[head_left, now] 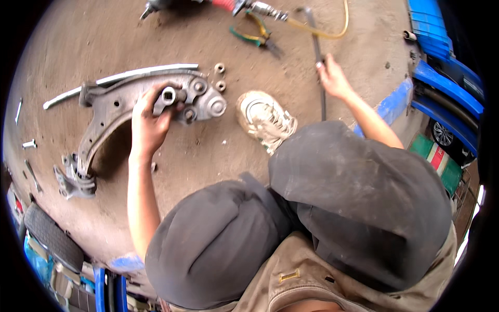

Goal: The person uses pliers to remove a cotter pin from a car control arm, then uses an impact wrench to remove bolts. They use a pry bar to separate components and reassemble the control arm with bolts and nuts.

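Note:
A rusty grey car control arm [112, 106] lies on the dirty floor to my left, its ball joint end towards the middle. Over that end, my left hand [148, 122] is closed round a dark metal socket [168, 96], whose square hole faces up. Farther right, my right hand [334, 78] reaches down to a long, thin dark metal bar [317, 46], bent at its far end. Its fingers appear closed on the bar at about mid-length. Two small metal nuts or bushings [220, 86] sit beside the ball joint.
Beyond lie pliers [262, 35] and a red and grey air tool [224, 4] with a yellow hose [344, 21]. A bolt [29, 144] and a wrench [33, 176] are at far left. A tyre [52, 236] and blue lift parts [452, 93] stand at the sides. My shoe [265, 119] is between my hands.

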{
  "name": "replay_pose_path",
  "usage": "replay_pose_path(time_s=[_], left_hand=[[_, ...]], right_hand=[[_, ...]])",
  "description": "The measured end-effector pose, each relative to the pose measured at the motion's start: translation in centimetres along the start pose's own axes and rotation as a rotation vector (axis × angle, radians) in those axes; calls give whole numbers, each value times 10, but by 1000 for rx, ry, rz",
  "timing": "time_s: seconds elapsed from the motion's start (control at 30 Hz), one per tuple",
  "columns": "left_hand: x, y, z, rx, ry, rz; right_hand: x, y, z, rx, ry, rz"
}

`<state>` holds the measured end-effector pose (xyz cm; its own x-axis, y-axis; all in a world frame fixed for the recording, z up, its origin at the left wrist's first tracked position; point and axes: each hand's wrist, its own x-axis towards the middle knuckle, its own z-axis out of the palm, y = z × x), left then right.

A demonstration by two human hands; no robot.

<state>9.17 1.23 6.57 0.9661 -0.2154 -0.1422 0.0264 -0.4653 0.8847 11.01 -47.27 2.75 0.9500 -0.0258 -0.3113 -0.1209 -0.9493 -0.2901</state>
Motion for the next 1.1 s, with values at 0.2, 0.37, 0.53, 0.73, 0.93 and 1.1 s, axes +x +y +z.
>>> replay_pose_path(time_s=[0.2,0.37,0.53,0.73,0.93,1.1], left_hand=[[0,21,-53,454,-420,-64],[61,86,-93,894,-621,170],[104,111,-97,793,-346,489],[68,60,-89,601,-395,240],[58,56,-96,43,-218,156],[70,71,-84,-412,-330,245]], right_hand=[[-45,-7,-4,215,-225,120],[-78,-26,-12,520,-219,262],[-125,-48,-76,597,-177,242],[-109,-111,-157,644,-225,-80],[-72,-217,-229,283,-523,-14],[-57,-263,-222,-127,-484,-276]])
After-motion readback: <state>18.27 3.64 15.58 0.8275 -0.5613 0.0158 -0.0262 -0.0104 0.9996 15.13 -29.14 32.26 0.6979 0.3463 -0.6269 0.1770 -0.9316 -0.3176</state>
